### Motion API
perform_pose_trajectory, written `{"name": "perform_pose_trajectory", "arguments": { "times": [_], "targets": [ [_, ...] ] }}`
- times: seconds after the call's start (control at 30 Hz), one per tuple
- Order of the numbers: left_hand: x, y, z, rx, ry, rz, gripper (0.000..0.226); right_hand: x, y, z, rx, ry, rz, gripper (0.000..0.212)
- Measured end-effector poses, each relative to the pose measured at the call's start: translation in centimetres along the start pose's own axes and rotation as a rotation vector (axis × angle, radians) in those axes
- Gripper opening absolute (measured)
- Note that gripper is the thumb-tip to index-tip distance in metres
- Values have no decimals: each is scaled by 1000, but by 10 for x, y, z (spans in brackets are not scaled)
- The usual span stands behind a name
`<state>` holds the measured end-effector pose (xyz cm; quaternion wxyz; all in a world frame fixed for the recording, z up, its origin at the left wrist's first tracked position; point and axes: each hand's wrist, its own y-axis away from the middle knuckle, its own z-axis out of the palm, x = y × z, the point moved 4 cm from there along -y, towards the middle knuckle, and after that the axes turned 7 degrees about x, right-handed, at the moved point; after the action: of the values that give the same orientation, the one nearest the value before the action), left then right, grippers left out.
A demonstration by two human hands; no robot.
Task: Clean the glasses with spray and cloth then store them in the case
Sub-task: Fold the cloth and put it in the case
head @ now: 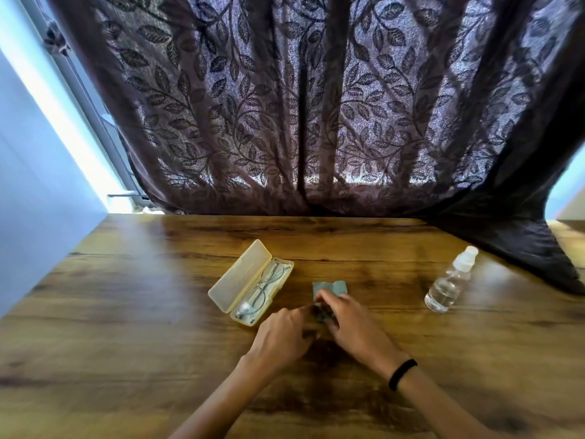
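Head view, table: a wooden table (126, 312) is seen from above, with a dark leaf-patterned curtain (316, 106) hanging behind its far edge.
Head view, case: a pale translucent case (250, 282) lies open, lid folded back to the left, just left of the hands.
Head view, glasses: the glasses (262, 289) are lying inside the open tray of the case, thin metal frame, temples apparently folded; not held by either hand.
Head view, cloth: a small grey-green cloth (329, 288) lies on the table just right of the case; its far edge is flat, its near part is gathered under the fingers.
Head view, spray: a clear spray bottle (449, 280) with a white cap stands well apart to the right, untouched, part filled with clear liquid.
Head view, left hand: the left hand (285, 334) is curled, fingertips pinching the near end of the cloth.
Head view, right hand: the right hand (351, 324) is closed on the same cloth from the right; a black band (402, 373) is worn on the wrist.
Handling, cloth (judged): light, limp, non-slip; best taken by a corner or edge.
Handling, glasses (judged): light, fragile, lenses easily smeared; best lifted by the bridge or temples, never by the lenses.
Handling, spray (judged): light, smooth; best gripped round the body.
Stage (judged): cloth being folded or unfolded; which one cannot be told.
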<state>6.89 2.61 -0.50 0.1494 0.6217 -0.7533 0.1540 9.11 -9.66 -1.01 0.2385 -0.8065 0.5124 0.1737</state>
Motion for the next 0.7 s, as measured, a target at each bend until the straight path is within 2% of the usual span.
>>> {"name": "perform_pose_trajectory", "arguments": {
  "times": [0.13,0.23,0.37,0.47,0.7],
  "targets": [
    [-1,0,-5,63,-1,8,35,9,9,-9,15,-33,-26,32],
    [0,-1,-5,130,-1,38,42,27,11,-22,69,-75,15,25],
    [3,-4,4,127,-3,151,49,45,10,-27,24,18,0,34],
    [4,-9,9,116,-21,209,42,50,10,-23,-31,69,-38,40],
    [-1,-13,10,195,-69,263,33,45,11,-24,19,153,-124,28]
  ]
}}
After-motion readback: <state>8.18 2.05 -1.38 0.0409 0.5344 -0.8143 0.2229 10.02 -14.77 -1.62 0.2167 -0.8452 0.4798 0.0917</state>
